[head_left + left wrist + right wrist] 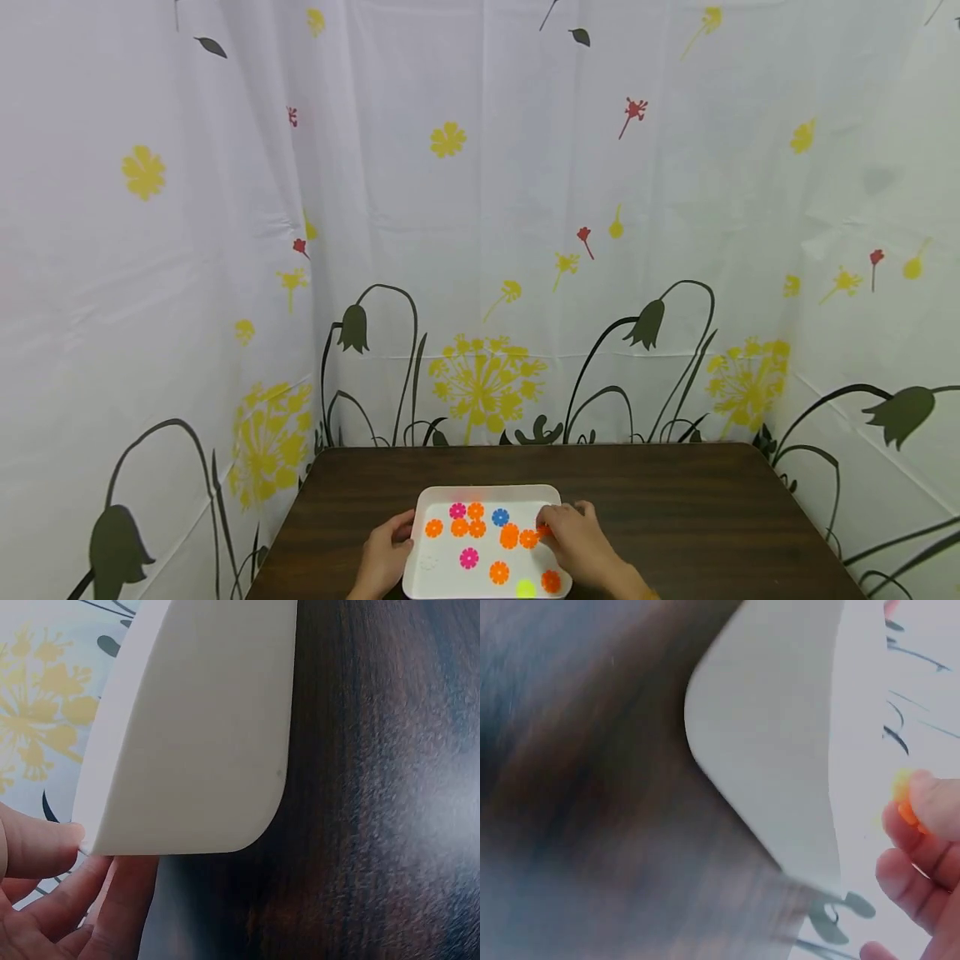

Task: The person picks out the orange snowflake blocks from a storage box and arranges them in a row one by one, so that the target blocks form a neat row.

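A white tray [450,581] lies on the dark wooden table, with several flower-shaped pieces in it. My left hand [385,554] holds the tray's left edge; the left wrist view has the thumb [41,841] on the rim and fingers under the corner. Over the tray's right side, my right hand [579,543] pinches an orange flower-shaped piece [910,816] between thumb and fingertips. Most of that piece is covered by the fingers. Orange flower pieces [508,536] cluster in the tray's middle, some touching or overlapping.
Other flower pieces in the tray are pink [468,557], blue [500,517], yellow-green [526,588] and a faint white one [428,562]. The dark table [690,517] extends on both sides of the tray. A patterned curtain [480,208] hangs behind the table.
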Available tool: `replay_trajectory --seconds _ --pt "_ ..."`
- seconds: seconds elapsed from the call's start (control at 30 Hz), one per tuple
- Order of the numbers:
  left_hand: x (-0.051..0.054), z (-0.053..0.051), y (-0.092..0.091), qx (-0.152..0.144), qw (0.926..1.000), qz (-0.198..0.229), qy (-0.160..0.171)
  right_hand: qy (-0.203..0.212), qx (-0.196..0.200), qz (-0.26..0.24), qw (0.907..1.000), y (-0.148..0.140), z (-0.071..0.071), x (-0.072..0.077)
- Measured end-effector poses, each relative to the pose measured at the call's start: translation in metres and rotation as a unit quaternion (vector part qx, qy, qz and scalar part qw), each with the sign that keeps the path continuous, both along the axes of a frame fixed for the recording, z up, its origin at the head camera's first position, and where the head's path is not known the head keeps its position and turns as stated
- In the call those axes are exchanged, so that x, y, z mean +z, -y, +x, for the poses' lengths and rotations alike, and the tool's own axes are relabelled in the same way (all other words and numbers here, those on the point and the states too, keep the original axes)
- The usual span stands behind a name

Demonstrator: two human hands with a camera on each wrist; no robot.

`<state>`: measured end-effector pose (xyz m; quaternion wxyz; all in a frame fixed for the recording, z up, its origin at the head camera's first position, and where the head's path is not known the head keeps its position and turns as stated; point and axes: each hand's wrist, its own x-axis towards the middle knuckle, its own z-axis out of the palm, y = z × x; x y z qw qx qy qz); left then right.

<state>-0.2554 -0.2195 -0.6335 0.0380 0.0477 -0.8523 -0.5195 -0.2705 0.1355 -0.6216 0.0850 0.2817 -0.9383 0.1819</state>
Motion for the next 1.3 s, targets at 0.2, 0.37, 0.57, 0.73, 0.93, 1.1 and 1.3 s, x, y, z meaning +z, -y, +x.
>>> replay_trajectory --seconds 0.2,0.37,0.57,0.73,0.93,1.1,1.3 --pt "0.001 -0.003 0.0 -0.009 0.9999 -0.012 0.005 0.068 -0.039 -0.065 0.9948 -0.026 -0.003 0.011" --pt "0.003 -0.004 0.001 -0.014 0.9998 -0.017 0.003 0.085 -0.09 -0.102 0.9871 -0.05 -0.01 0.006" --pt "0.007 -0.006 0.002 -0.013 0.9999 -0.007 -0.003 0.083 -0.126 -0.103 0.9832 -0.067 -0.019 -0.005" --pt "0.008 -0.008 0.002 -0.018 0.9998 -0.001 -0.013 0.086 -0.143 -0.075 0.9832 -0.072 -0.026 -0.02" --pt "0.004 -0.003 0.002 -0.021 0.9997 0.009 -0.011 0.089 -0.158 -0.056 0.9818 -0.074 -0.026 -0.033" --pt "0.003 0.0 0.002 -0.021 0.9996 0.008 -0.016 0.085 -0.155 -0.043 0.9833 -0.073 -0.027 -0.035" --pt "-0.002 0.0 0.003 -0.02 0.9998 0.003 -0.003 0.085 -0.154 -0.029 0.9839 -0.071 -0.03 -0.034"
